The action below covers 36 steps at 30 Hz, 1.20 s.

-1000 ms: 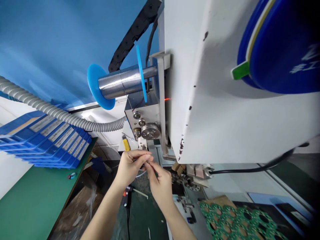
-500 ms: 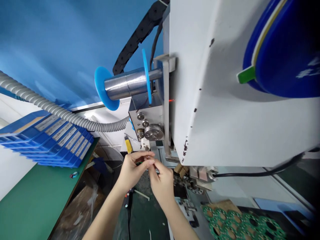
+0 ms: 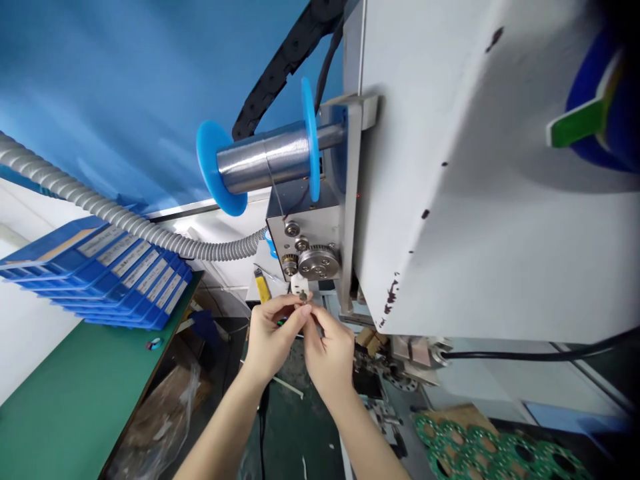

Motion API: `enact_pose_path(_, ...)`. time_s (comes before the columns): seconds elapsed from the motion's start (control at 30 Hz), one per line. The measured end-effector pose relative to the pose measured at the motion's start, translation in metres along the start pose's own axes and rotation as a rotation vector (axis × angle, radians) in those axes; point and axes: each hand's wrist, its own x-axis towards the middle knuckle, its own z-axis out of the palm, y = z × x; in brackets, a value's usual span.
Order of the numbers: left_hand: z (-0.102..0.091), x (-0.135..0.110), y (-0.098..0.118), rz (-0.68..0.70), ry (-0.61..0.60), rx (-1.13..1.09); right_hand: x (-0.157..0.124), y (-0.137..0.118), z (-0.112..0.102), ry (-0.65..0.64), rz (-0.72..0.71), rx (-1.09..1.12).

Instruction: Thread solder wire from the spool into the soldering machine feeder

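My left hand (image 3: 273,333) and my right hand (image 3: 327,350) meet just below the wire feeder (image 3: 305,243) of a white machine (image 3: 475,200). Both hands are pinched together at a small metal fitting (image 3: 303,295) under the feeder's gear wheel (image 3: 319,261). What the fingertips hold is too small to name; it may be thin wire. A blue-flanged spool of solder wire (image 3: 265,160) sits above the feeder, with a thin strand running down into it.
A grey corrugated hose (image 3: 125,223) runs from the left to the machine. Stacked blue trays (image 3: 100,270) rest on a green bench (image 3: 65,393). Green round circuit boards (image 3: 490,447) lie lower right. A black cable (image 3: 525,353) leaves the machine's underside. A yellow-handled tool (image 3: 262,288) hangs behind.
Both hands have risen together toward the fitting under the gear wheel. The view has shifted right, so the machine and spool sit further right in frame.
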Motion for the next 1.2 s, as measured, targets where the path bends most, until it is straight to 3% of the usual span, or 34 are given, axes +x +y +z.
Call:
enact_pose_path(0.5,0.004,0.000,-0.004,0.026,0.012,-0.070,0.002,0.003,0.001,0.065,-0.122,-0.117)
enact_pose_path(0.73,0.006,-0.001,-0.004,0.048,-0.007,-0.266,0.006,-0.004,-0.003,0.063,-0.178,-0.242)
enact_pose_path(0.87,0.004,-0.002,-0.007,0.069,-0.061,-0.268,0.007,-0.006,-0.004,0.054,-0.162,-0.259)
enact_pose_path(1.2,0.005,-0.004,-0.006,0.057,-0.049,-0.268,0.006,-0.006,-0.002,0.054,-0.106,-0.231)
